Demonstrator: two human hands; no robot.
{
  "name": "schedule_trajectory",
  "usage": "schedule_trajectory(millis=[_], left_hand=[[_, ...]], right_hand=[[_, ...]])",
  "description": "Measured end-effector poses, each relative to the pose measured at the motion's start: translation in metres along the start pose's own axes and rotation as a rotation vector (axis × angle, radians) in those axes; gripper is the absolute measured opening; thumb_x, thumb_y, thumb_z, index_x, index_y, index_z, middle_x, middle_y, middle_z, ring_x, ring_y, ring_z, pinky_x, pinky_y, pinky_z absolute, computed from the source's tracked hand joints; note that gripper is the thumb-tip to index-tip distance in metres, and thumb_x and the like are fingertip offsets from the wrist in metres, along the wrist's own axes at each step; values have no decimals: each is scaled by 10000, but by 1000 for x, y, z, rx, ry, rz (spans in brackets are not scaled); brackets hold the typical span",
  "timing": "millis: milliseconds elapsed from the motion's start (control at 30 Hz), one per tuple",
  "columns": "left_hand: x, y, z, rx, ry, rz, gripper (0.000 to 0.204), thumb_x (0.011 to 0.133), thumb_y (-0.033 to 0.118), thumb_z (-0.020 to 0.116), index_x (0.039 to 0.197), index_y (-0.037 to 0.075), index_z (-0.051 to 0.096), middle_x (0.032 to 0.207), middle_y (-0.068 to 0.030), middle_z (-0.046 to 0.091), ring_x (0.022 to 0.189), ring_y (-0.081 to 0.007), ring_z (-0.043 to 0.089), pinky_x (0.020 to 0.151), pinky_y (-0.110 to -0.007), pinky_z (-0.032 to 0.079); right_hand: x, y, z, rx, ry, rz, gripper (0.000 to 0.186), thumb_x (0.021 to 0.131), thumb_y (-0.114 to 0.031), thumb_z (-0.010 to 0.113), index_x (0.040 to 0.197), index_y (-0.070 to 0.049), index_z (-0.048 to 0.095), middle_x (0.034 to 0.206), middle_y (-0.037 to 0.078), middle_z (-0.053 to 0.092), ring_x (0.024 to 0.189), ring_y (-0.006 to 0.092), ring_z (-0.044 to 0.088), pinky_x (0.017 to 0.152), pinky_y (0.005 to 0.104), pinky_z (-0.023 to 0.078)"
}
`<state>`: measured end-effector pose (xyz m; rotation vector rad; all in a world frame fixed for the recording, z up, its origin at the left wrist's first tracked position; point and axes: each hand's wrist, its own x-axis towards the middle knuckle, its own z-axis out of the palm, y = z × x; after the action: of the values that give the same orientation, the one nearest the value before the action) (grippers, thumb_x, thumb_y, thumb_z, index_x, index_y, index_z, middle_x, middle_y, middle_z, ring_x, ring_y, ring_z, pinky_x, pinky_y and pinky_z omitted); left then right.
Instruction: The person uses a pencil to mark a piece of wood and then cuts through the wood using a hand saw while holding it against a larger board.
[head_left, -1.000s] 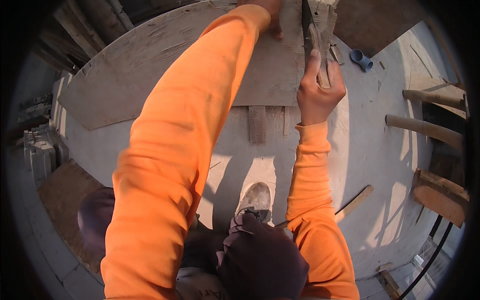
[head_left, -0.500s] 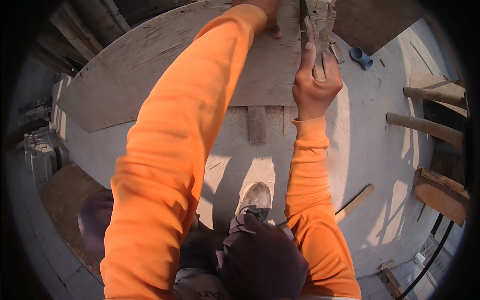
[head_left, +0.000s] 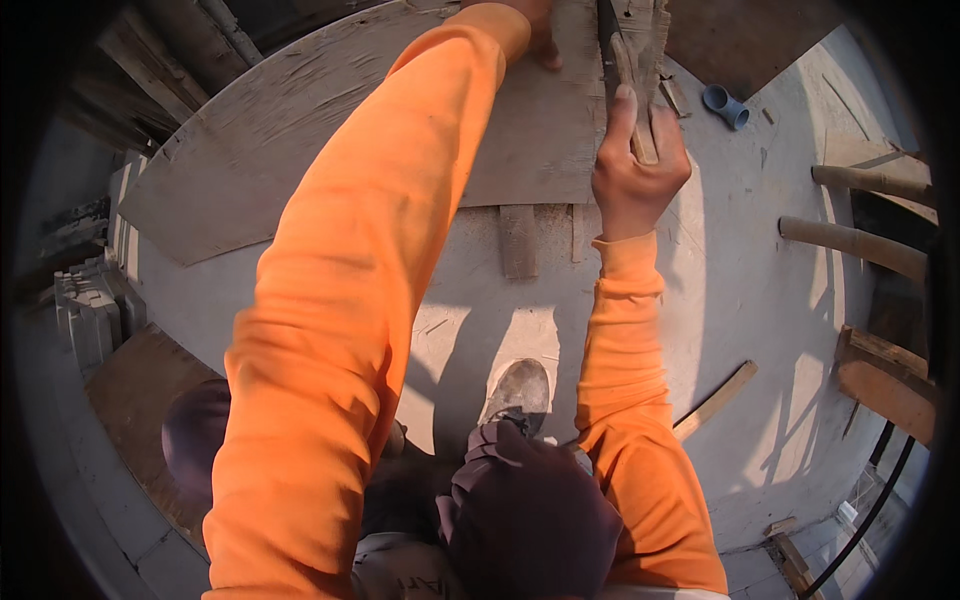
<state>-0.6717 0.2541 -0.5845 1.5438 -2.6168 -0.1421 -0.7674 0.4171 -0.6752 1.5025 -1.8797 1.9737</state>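
My left hand (head_left: 538,28) rests on a plywood sheet (head_left: 540,150) at the top edge of the picture. Its thumb is stretched out over the wood; the other fingers are mostly cut off or hidden. Beside the sheet's right edge, my right hand (head_left: 642,185) is closed around a worn wooden handle (head_left: 628,75), thumb laid along it. A dark narrow strip runs beside the handle; whether it is a blade or a gap I cannot tell. Just beyond lies a rough wood piece (head_left: 648,30).
A grey pipe fitting (head_left: 726,107) lies right of the sheet. Under its near edge a short wood block (head_left: 517,245) sticks out. A loose wood strip (head_left: 716,400) lies on the concrete floor (head_left: 740,300). Round poles (head_left: 850,240) jut in from the right, and planks (head_left: 150,65) stand at upper left.
My right hand has drawn slightly nearer with the handle, and more of the dark strip shows beside it. The left hand keeps its place on the plywood.
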Motion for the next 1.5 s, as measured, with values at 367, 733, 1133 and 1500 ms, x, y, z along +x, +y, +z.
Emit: schedule_trajectory(millis=[367, 733, 1133, 1500], left_hand=[[0, -13, 5, 11, 76, 14, 858, 559, 275, 1013, 1286, 78, 603, 1265, -185, 694, 1276, -358, 616, 1073, -506, 459], [9, -23, 4, -17, -12, -12, 834, 540, 274, 1019, 1245, 86, 615, 1282, -178, 688, 1271, -368, 618, 1070, -518, 454], [3, -16, 0, -20, -62, -47, 909, 555, 310, 1013, 1322, 93, 574, 1280, -180, 690, 1305, -371, 591, 1080, -514, 450], [13, -9, 6, -6, -36, 8, 924, 517, 314, 1033, 1302, 98, 595, 1301, -173, 689, 1321, -361, 587, 1095, -506, 438]], right_hand=[[-187, -41, -127, -300, -89, 169, 175, 971, -115, 710, 902, 39, 664, 690, 146, 705, 564, 169, 676, 557, 285, 527], [-156, -26, -101, -173, -79, 222, 126, 960, -57, 700, 878, 34, 669, 677, 122, 684, 535, 169, 643, 522, 293, 501], [-13, -8, 3, 5, -27, 57, 159, 963, -86, 722, 838, -24, 646, 616, 87, 610, 482, 128, 568, 484, 297, 447], [-17, 10, 4, -63, 30, 83, 168, 952, -104, 724, 861, 21, 658, 666, 128, 655, 516, 205, 609, 516, 324, 475]])
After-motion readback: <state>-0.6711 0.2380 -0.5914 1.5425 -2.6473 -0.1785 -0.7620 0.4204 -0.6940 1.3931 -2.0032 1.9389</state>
